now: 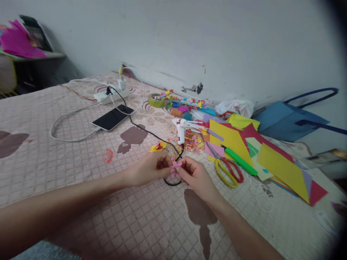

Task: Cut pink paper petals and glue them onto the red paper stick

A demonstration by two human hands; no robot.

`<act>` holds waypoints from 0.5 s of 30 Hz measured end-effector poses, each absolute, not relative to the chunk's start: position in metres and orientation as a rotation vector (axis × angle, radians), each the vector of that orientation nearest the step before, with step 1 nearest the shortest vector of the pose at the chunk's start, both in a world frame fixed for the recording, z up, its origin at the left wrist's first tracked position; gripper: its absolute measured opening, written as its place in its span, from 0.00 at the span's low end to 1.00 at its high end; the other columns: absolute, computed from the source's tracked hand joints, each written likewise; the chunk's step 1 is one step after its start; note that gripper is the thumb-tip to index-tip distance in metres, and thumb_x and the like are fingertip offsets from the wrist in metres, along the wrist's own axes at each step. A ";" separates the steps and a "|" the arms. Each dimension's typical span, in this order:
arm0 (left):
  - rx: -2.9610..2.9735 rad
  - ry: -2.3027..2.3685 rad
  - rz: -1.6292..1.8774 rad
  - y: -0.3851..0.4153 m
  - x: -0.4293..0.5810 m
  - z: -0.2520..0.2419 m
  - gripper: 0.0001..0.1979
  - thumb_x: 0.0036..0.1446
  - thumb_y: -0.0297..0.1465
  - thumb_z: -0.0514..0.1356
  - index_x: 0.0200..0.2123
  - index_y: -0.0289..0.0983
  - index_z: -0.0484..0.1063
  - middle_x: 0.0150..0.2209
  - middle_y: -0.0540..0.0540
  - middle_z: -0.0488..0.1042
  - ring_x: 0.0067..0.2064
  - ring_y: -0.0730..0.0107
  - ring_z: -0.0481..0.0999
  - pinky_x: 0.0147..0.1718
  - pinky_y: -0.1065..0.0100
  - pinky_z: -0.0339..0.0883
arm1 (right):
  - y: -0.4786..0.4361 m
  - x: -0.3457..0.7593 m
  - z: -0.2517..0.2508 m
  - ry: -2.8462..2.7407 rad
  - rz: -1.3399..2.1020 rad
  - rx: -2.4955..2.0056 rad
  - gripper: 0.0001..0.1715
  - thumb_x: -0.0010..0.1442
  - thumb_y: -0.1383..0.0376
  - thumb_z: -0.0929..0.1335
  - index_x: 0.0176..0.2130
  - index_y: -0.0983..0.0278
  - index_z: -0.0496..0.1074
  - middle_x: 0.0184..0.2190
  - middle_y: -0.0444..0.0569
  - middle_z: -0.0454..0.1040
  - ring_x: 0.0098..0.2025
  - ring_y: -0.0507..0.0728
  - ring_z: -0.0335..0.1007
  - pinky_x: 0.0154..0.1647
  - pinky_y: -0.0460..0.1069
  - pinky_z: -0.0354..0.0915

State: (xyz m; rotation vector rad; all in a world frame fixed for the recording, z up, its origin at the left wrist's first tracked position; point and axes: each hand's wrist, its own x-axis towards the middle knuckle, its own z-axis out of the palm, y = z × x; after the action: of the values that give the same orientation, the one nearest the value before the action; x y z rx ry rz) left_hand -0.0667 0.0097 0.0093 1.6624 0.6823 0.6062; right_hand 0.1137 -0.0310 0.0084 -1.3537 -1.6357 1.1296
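A small pink paper flower point(176, 165) is held between my two hands above the quilted cover. My left hand point(151, 167) is closed, thumb and fingertips pinching the flower's left side. From the other side my right hand point(195, 176) pinches its petals, also closed. A black cord runs behind and below the fingers. Just beyond them stands a white glue gun point(180, 130), among scattered paper scraps point(193, 141). A yellow paper piece with some red point(158, 146) lies behind my left hand.
Scissors point(227, 172) with red and yellow handles and a green cutter point(240, 160) lie right, beside coloured sheets point(283, 168). A phone point(113, 117) on a white cable and a power strip point(111, 96) are at left. A blue bag point(292, 121) rests near the wall.
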 end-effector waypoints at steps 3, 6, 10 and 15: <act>1.581 0.692 0.532 0.011 -0.066 0.008 0.08 0.53 0.34 0.58 0.28 0.35 0.65 0.23 0.51 0.69 0.24 0.77 0.68 0.22 0.75 0.61 | -0.033 0.114 0.008 -1.611 1.208 -1.353 0.14 0.59 0.56 0.64 0.29 0.63 0.65 0.18 0.39 0.60 0.19 0.48 0.55 0.18 0.43 0.54; 1.535 0.676 0.495 0.012 -0.066 0.008 0.07 0.53 0.33 0.58 0.28 0.35 0.66 0.22 0.52 0.69 0.22 0.78 0.68 0.21 0.75 0.62 | -0.033 0.117 0.007 -1.570 1.209 -1.359 0.15 0.59 0.55 0.63 0.28 0.63 0.66 0.17 0.39 0.61 0.18 0.48 0.56 0.17 0.43 0.55; 1.514 0.680 0.498 0.016 -0.068 0.010 0.08 0.53 0.33 0.57 0.27 0.35 0.66 0.21 0.52 0.69 0.22 0.78 0.68 0.21 0.75 0.62 | -0.032 0.127 0.008 -1.518 1.182 -1.400 0.15 0.58 0.55 0.64 0.29 0.63 0.67 0.19 0.41 0.63 0.18 0.48 0.57 0.17 0.43 0.56; 1.586 0.777 0.574 0.034 -0.081 0.020 0.08 0.53 0.33 0.58 0.27 0.35 0.65 0.21 0.53 0.69 0.22 0.79 0.68 0.21 0.75 0.62 | -0.035 0.154 0.019 -1.766 1.295 -1.501 0.10 0.57 0.59 0.65 0.31 0.63 0.68 0.21 0.42 0.67 0.19 0.48 0.59 0.17 0.42 0.56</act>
State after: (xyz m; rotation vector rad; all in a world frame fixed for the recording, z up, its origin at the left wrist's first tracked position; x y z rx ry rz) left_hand -0.0809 0.0341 0.0198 1.5863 0.7771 0.5744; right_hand 0.1539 -0.0350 0.0192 -1.5007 -1.7657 1.2955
